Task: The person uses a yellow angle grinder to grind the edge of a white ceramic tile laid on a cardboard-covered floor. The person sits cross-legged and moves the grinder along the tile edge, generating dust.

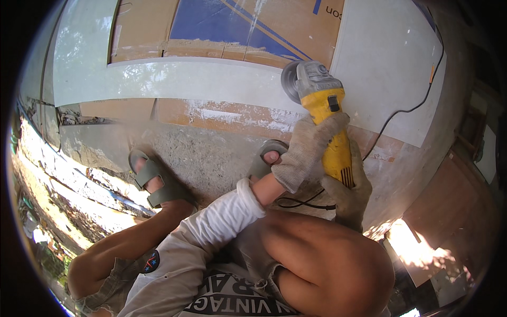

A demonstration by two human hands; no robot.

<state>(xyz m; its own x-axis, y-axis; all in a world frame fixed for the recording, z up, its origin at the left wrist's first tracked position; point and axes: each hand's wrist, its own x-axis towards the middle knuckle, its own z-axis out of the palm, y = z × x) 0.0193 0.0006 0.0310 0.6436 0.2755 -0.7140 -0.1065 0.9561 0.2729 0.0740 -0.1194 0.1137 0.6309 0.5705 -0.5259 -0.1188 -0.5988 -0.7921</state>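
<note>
A yellow angle grinder with a grey metal head (323,100) is held in both my gloved hands over a white flat sheet (211,79). My left hand (306,150) wraps round the front of its yellow body, near the dark switch. Farther back, my right hand (351,198) closes round the rear end by the vent slots. The grinder's disc (289,82) looks blurred and sits at the sheet's inner edge, by the corner of a rectangular opening; whether it touches the sheet I cannot tell.
Blue-and-brown cardboard (227,31) shows through the opening, and more cardboard (232,116) lies under the sheet's near edge. A black cord (398,111) runs across the sheet at right. My sandalled feet (153,179) rest on rough concrete (200,158). Brown boards (449,201) lie at right.
</note>
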